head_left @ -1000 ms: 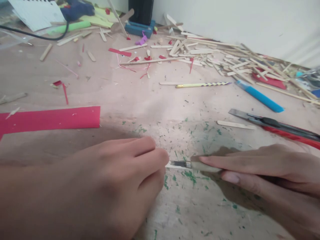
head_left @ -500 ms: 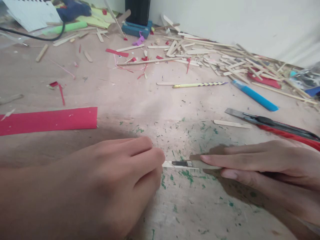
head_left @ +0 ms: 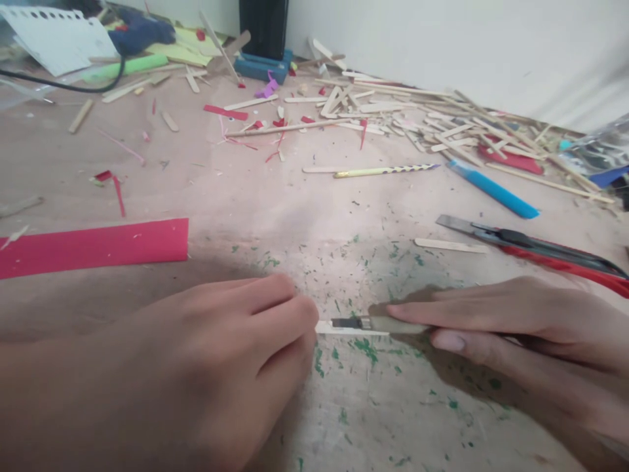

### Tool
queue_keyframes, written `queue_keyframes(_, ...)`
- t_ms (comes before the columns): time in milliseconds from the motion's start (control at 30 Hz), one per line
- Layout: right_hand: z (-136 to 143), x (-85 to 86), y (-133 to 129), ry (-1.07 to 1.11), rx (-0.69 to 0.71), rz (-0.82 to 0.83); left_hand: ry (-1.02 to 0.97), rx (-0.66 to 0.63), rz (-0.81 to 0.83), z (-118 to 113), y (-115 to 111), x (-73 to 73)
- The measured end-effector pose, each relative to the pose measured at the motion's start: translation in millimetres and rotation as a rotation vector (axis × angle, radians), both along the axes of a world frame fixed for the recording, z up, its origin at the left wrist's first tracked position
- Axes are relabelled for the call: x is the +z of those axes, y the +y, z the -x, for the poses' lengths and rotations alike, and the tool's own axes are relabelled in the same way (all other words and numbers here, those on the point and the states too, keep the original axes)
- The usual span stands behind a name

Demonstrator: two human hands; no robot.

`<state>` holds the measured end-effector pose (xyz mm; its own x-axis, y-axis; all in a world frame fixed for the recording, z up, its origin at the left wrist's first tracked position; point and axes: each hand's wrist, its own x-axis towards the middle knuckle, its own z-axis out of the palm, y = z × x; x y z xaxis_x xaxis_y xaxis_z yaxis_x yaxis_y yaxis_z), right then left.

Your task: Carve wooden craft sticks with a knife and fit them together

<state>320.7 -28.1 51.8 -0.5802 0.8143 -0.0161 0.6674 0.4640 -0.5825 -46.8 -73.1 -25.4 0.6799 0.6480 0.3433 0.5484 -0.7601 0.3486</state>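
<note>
Closed with its fingertips together, my left hand (head_left: 246, 354) grips the left end of a narrow pale wooden stick (head_left: 324, 329) low over the table. A small dark piece with a shiny, metal-looking end (head_left: 350, 323) lies along the stick; its kind is unclear. To its right runs a flat tan length of wood (head_left: 398, 325), which my right hand (head_left: 511, 334) holds between its thumb and nearly straight fingers. Whether the pale and tan wood are one piece, I cannot tell. My left fingertips are hidden behind the knuckles.
A red-handled box cutter (head_left: 535, 249), blade out, lies beyond my right hand near a craft stick (head_left: 449, 246). Farther back are a blue tube (head_left: 494, 190), a pencil (head_left: 386, 172) and heaped craft sticks (head_left: 393, 105). A red strip (head_left: 98, 247) lies at left.
The view has shifted a little, so the table's things appear slightly lower and more to the left. Both hands keep nearly the same hold on the wood.
</note>
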Motion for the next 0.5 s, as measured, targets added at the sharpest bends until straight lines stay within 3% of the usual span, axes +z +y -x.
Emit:
queue_keyframes(167,10.9,-9.7,-7.6,0.0,-0.131,-0.067,-0.026,0.117,0.024,-5.5,-2.5,-0.8)
queue_keyframes(300,6.7,-8.2,-9.2,-0.008,-0.127,-0.081,-0.017,0.077,-0.001,-7.5,-1.5,0.3)
queue_keyframes(500,-3.0,-3.0,-3.9,-0.018,0.054,-0.06,0.0,0.086,0.011,-3.6,0.7,-1.1)
